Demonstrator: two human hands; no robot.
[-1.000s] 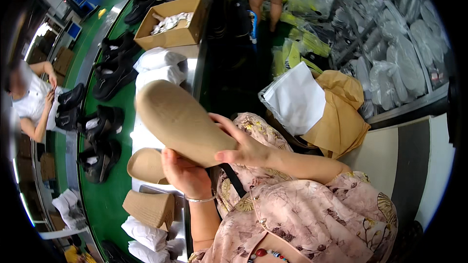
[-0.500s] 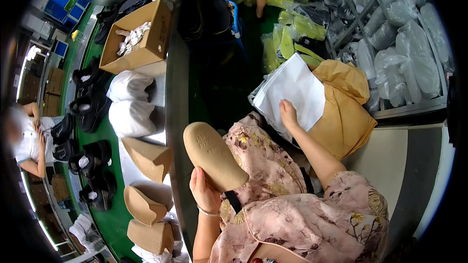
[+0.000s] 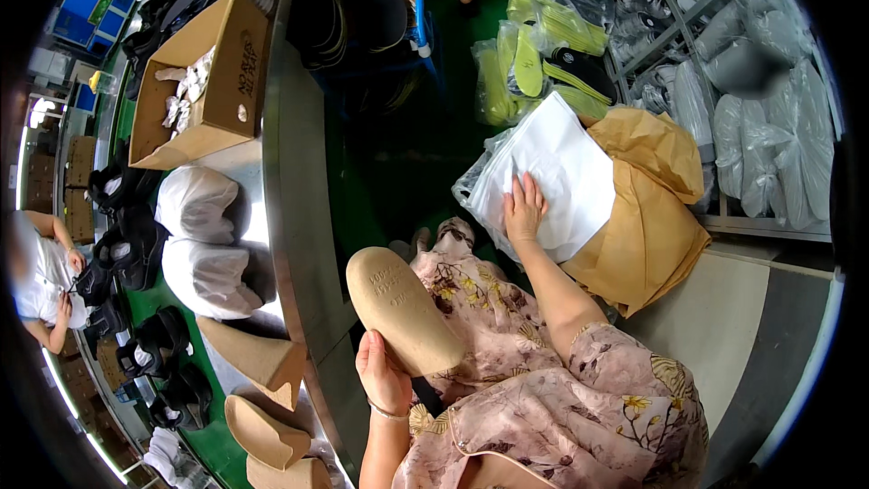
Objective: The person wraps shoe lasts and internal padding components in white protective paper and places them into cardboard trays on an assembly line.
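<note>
Left hand (image 3: 382, 378) clamped on tan insole (image 3: 403, 310) over lap, beside counter (image 3: 299, 217). Right hand (image 3: 522, 208), fingers spread flat, on white sheet stack (image 3: 561, 172) right of insole. Sheet-picking step likely; next needs pinching single sheet.

Grey metal bench (image 3: 294, 217), cardboard box (image 3: 204, 81), white wrapped bundles (image 3: 204, 244), tan pieces, perhaps insoles (image 3: 262, 430)

I see my pink floral dress (image 3: 552, 398) with short sleeves, bare forearms, and a thin bracelet (image 3: 387, 414) on my left wrist.
</note>
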